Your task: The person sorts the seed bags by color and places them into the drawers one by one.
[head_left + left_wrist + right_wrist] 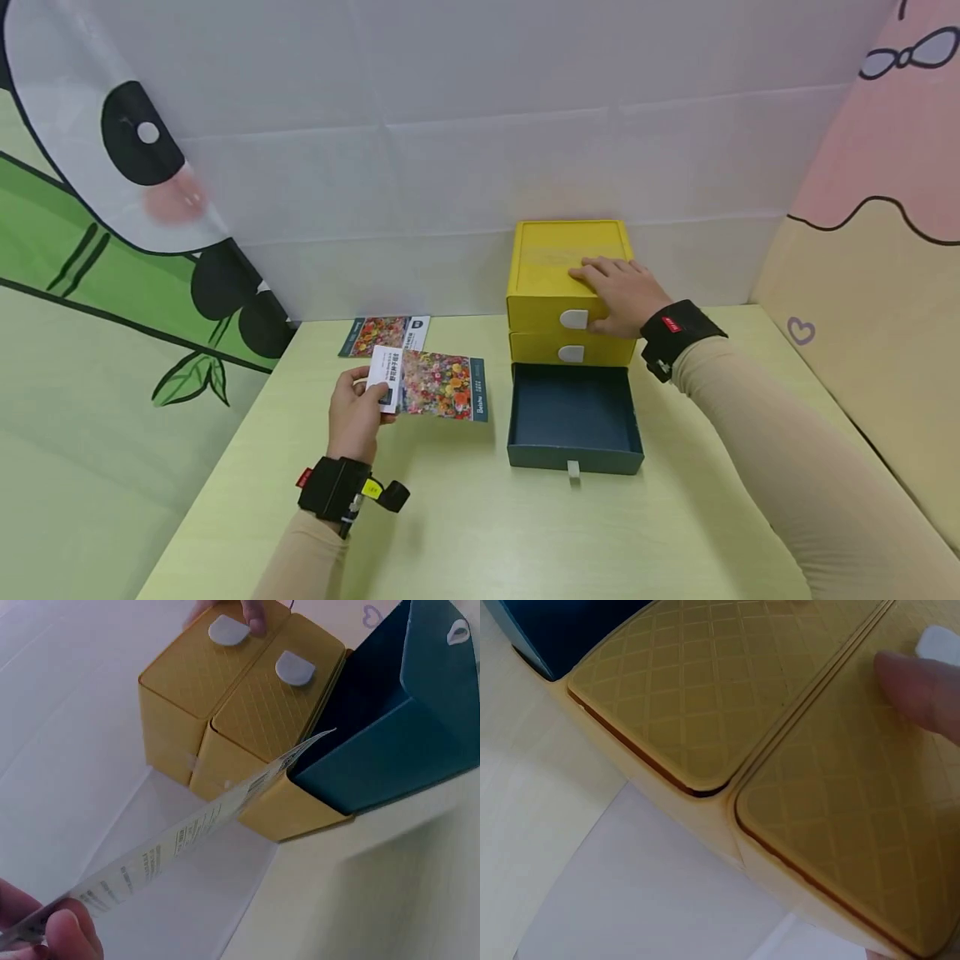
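Two flower packets: one on table, one pinched in left hand fingers; right hand flat atop yellow drawer box, blue drawer open.

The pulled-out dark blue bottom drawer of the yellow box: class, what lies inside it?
The dark blue drawer shows only its bare floor and walls, with nothing visible inside. Its rear end under the yellow drawer box is covered.

A pale yellow-green counter with a light wood grain carries the things. At its back stands a yellow drawer box, its dark blue bottom drawer pulled out and resting on the counter. Left of the box — near the back wall — a flower-printed card lies flat on the surface.
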A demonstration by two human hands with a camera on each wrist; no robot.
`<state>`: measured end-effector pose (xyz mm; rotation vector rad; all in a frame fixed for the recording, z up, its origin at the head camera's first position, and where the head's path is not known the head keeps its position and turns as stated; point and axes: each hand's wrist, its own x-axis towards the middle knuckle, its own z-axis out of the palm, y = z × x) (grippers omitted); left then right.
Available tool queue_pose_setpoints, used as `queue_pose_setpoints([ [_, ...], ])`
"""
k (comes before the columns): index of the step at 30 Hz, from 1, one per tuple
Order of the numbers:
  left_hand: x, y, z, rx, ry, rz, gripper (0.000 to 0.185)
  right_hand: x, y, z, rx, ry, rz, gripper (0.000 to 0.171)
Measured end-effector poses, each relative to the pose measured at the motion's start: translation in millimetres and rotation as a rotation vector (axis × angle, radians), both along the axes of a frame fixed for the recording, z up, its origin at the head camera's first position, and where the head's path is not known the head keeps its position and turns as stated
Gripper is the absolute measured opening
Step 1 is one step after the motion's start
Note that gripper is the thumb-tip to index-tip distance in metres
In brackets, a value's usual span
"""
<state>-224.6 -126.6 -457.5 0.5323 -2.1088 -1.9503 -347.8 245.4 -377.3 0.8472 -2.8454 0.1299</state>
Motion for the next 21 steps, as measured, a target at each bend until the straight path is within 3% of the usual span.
queue_pose_setpoints([
  [8, 10.9, 24.1, 11.6, 0.06, 0.058, -0.074, 0.038, -1.2, 1.9, 0.9, 0.008, 0.002, -0.005, 0.089],
  [21, 8.7, 54.8, 9.3, 0.006, 0.113, -0.104, 0.037, -5.1, 2.1, -1.6, 0.01, 0.013, -0.014, 0.089],
])
